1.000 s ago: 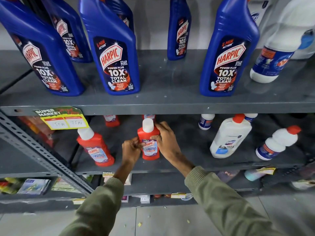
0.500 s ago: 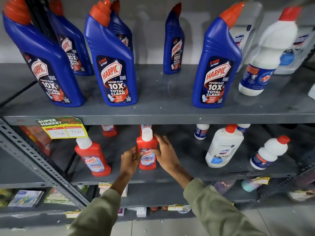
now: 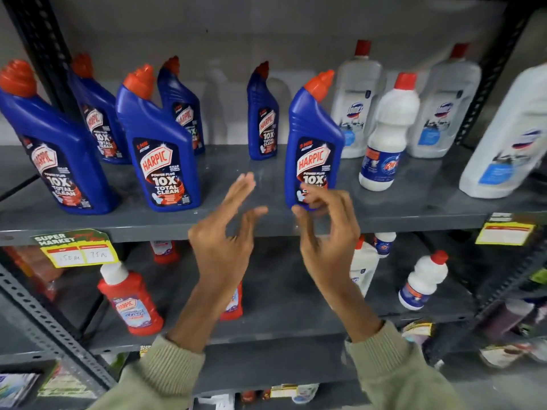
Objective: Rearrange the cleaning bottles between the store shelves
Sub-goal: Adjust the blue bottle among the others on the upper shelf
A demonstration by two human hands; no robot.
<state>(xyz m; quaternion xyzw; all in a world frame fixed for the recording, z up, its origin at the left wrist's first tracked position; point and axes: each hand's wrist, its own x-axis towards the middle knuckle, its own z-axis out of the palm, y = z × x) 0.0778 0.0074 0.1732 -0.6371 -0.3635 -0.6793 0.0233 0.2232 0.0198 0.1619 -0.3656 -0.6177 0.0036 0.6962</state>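
Several blue Harpic bottles with orange caps stand on the upper shelf (image 3: 266,223). My right hand (image 3: 325,235) is raised in front of the base of the rightmost blue Harpic bottle (image 3: 313,143), fingers curled and apart, holding nothing. To its left my left hand (image 3: 228,232) hovers open before a bare stretch of that shelf. On the lower shelf (image 3: 296,297) the small red Harpic bottle (image 3: 235,303) stands mostly hidden behind my left wrist. Another red Harpic bottle (image 3: 130,300) stands further left.
White bottles (image 3: 384,134) with red caps fill the right of the upper shelf, and smaller white ones (image 3: 423,279) stand on the lower shelf. A yellow price tag (image 3: 77,250) hangs from the upper shelf edge. A perforated metal brace (image 3: 44,329) crosses at lower left.
Both hands have let go of the small red bottle on the lower shelf and risen to the upper shelf. The view has tilted up.
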